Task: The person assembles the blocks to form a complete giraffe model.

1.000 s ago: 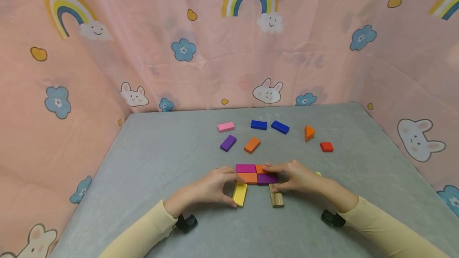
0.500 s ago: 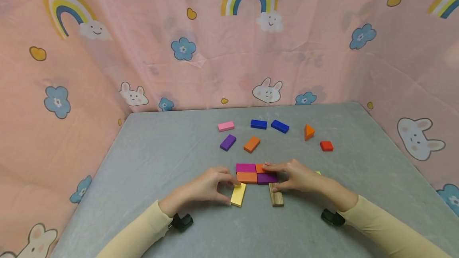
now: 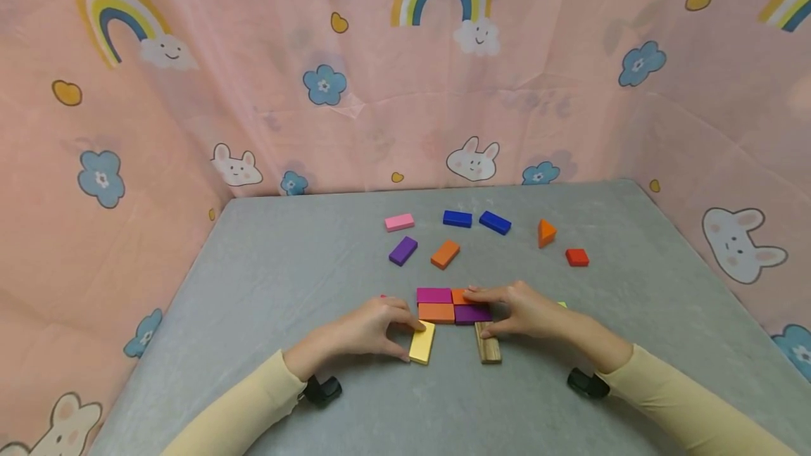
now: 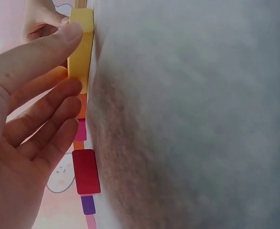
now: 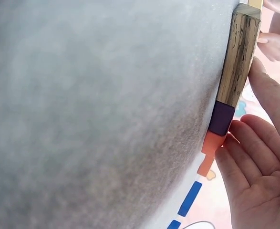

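In the head view, my left hand [image 3: 374, 328] pinches a yellow block [image 3: 422, 347] lengthwise, thumb at the near end and index finger at the far end. My right hand [image 3: 531, 312] rests its thumb on a bare wooden block [image 3: 490, 352] and its index finger on an orange block [image 3: 457, 296]. That orange block lies flat beside a magenta block [image 3: 434, 295]. In front of them sit another orange block [image 3: 436, 313] and a dark purple block [image 3: 472, 314]. The yellow and wooden blocks point toward me from this group's near side.
Farther back on the grey table [image 3: 298, 266] lie a pink block [image 3: 399, 222], a violet block [image 3: 403, 251], an orange block [image 3: 445, 255], two blue blocks [image 3: 457, 219], an orange triangular block [image 3: 547, 233] and a red block [image 3: 577, 257]. A red block [image 4: 86, 171] shows beyond my left fingers.
My left hand and the yellow block have shifted slightly left, and the block's near end has swung a little that way. My right hand stays in place.
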A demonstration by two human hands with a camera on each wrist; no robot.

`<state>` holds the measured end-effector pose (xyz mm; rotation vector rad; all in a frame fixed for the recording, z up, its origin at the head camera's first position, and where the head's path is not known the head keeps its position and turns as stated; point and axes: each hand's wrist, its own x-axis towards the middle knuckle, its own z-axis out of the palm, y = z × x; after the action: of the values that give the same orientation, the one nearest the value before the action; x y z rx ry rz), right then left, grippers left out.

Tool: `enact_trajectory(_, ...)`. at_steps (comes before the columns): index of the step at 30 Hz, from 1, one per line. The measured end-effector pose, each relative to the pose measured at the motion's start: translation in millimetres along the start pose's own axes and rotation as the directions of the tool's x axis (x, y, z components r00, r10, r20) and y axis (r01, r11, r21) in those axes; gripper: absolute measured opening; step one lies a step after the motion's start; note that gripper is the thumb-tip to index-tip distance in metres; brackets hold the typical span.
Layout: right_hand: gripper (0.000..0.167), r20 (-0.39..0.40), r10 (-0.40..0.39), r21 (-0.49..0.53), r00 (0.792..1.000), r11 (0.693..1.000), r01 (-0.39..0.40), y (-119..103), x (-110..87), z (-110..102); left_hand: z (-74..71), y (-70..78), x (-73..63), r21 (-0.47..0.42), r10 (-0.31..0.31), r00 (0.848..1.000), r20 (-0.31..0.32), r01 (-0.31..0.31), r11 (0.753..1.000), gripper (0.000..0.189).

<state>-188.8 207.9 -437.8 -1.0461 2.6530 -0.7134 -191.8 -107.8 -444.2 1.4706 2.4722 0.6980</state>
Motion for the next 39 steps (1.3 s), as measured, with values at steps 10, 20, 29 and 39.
enact_trajectory(10,0.066,0.005,0.001,0.004,1.0,1.0,-0.001,0.5,0.2,0.2,2.3,3.2,3.4,-0.013,0.016,0.999,-0.029,-0.017,1.0,0.042)
enact_trajectory(20,0.067,0.006,0.01,0.007,1.0,1.0,-0.01,-1.6,0.4,-0.7,5.0,5.9,5.6,-0.016,0.016,0.997,-0.076,-0.018,1.0,0.038)
enact_trajectory(29,0.068,0.008,0.016,-0.008,1.0,1.0,-0.016,-0.7,-0.5,-0.5,6.4,11.4,7.7,0.016,0.007,0.995,-0.098,-0.005,1.0,0.043)
enact_trajectory(39,0.068,0.01,0.021,-0.003,1.0,1.0,-0.021,-0.5,-0.7,0.1,7.4,12.3,7.5,-0.005,-0.019,0.995,-0.103,0.018,1.0,0.041)
